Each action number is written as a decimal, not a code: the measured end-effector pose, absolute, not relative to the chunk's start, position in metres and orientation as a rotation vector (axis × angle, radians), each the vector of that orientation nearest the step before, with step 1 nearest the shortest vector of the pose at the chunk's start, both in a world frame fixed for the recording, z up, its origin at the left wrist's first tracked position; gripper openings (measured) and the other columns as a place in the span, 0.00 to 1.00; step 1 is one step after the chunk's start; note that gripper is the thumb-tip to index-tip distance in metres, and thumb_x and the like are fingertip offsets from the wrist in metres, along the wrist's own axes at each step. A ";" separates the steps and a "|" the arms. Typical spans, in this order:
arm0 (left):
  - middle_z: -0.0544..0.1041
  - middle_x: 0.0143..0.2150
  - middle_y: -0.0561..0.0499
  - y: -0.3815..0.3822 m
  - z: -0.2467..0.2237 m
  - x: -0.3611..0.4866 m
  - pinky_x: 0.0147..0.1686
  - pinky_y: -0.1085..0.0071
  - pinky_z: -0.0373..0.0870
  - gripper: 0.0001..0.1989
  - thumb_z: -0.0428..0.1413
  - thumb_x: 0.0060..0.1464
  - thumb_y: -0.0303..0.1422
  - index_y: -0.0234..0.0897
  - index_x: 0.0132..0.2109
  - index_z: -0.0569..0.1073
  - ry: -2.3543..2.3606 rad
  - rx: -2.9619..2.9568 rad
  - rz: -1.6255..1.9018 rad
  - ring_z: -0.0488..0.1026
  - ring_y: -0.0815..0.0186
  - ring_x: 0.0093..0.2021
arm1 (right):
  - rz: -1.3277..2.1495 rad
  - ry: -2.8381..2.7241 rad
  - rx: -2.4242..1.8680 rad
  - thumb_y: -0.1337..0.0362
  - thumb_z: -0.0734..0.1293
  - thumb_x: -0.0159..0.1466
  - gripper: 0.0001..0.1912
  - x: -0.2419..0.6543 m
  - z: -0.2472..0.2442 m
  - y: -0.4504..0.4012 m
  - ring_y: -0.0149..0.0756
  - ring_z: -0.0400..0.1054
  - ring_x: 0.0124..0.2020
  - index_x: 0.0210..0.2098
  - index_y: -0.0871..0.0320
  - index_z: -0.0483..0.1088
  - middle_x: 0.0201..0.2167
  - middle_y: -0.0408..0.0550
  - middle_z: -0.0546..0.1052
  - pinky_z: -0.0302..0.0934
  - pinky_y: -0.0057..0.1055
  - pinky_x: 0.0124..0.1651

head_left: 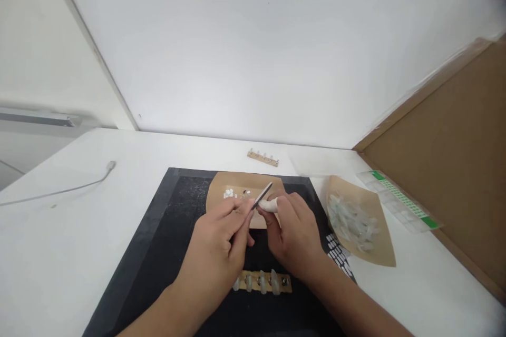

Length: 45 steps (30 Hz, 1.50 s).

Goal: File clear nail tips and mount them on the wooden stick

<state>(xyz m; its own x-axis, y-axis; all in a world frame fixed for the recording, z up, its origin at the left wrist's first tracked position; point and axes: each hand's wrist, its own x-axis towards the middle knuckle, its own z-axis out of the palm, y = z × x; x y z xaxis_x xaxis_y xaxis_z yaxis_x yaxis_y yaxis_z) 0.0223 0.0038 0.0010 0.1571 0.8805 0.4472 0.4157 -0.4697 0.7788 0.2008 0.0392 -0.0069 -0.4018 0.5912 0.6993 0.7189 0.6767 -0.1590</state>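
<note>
My left hand [221, 237] is closed on a thin dark-edged file [263, 194], which slants up to the right. Beside it, my right hand [294, 229] pinches a small whitish piece [269, 205] near the file. Both hands are over a black mat [158, 253] and a brown paper sheet [215, 187] bearing small white bits [229, 193]. Below them lies a wooden strip [284, 289] with several translucent nail-shaped pieces [263, 281] standing across it; its left end is hidden by my left hand.
At the right, brown paper [385, 245] holds a pile of translucent pieces [351, 221], beside a clear case with a green label [403, 200]. A second strip [263, 158] lies behind the mat. A white cable [79, 188] crosses the left side. Cardboard [446, 142] stands at right.
</note>
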 end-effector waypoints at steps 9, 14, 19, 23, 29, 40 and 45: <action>0.76 0.35 0.51 0.002 0.000 0.025 0.33 0.74 0.75 0.17 0.50 0.69 0.24 0.37 0.57 0.78 1.227 2.003 1.347 0.76 0.70 0.29 | -0.189 -1.992 -1.055 0.72 0.64 0.70 0.13 0.195 -0.006 0.039 0.38 0.62 0.28 0.32 0.52 0.59 0.27 0.44 0.72 0.54 0.37 0.36; 0.75 0.34 0.51 0.002 -0.001 0.026 0.35 0.73 0.75 0.17 0.50 0.68 0.24 0.38 0.57 0.78 1.233 1.995 1.343 0.75 0.69 0.30 | -0.151 -1.982 -1.061 0.71 0.64 0.70 0.14 0.194 -0.006 0.039 0.37 0.62 0.27 0.31 0.52 0.57 0.25 0.42 0.70 0.54 0.37 0.36; 0.74 0.33 0.51 0.001 -0.001 0.026 0.34 0.73 0.74 0.17 0.50 0.68 0.24 0.37 0.57 0.78 1.232 1.993 1.339 0.75 0.70 0.29 | -0.153 -1.947 -1.085 0.71 0.64 0.71 0.14 0.194 -0.006 0.038 0.36 0.63 0.27 0.30 0.53 0.57 0.24 0.42 0.69 0.53 0.37 0.36; 0.74 0.32 0.52 0.001 0.000 0.026 0.35 0.73 0.74 0.17 0.51 0.68 0.24 0.37 0.57 0.78 1.233 1.990 1.340 0.75 0.69 0.29 | -0.142 -1.963 -1.060 0.71 0.64 0.71 0.13 0.195 -0.006 0.039 0.35 0.65 0.27 0.31 0.53 0.59 0.25 0.42 0.71 0.53 0.37 0.37; 0.74 0.31 0.52 0.003 -0.002 0.027 0.31 0.74 0.73 0.16 0.51 0.68 0.24 0.37 0.56 0.79 1.213 1.997 1.407 0.74 0.70 0.27 | -0.103 -1.974 -1.056 0.70 0.64 0.71 0.14 0.195 -0.007 0.042 0.35 0.64 0.27 0.30 0.54 0.58 0.25 0.42 0.70 0.53 0.36 0.38; 0.73 0.30 0.53 0.002 -0.002 0.026 0.32 0.74 0.72 0.15 0.52 0.68 0.24 0.38 0.53 0.80 1.232 1.955 1.358 0.73 0.71 0.27 | -0.092 -1.981 -1.044 0.71 0.64 0.71 0.14 0.195 -0.005 0.039 0.33 0.63 0.26 0.29 0.54 0.58 0.24 0.41 0.70 0.52 0.35 0.37; 0.73 0.29 0.53 0.001 -0.001 0.025 0.34 0.74 0.72 0.14 0.51 0.68 0.24 0.37 0.39 0.80 1.225 1.946 1.339 0.73 0.71 0.28 | -0.130 -1.927 -1.075 0.71 0.65 0.70 0.15 0.195 -0.005 0.039 0.32 0.65 0.26 0.29 0.55 0.59 0.25 0.41 0.73 0.53 0.36 0.39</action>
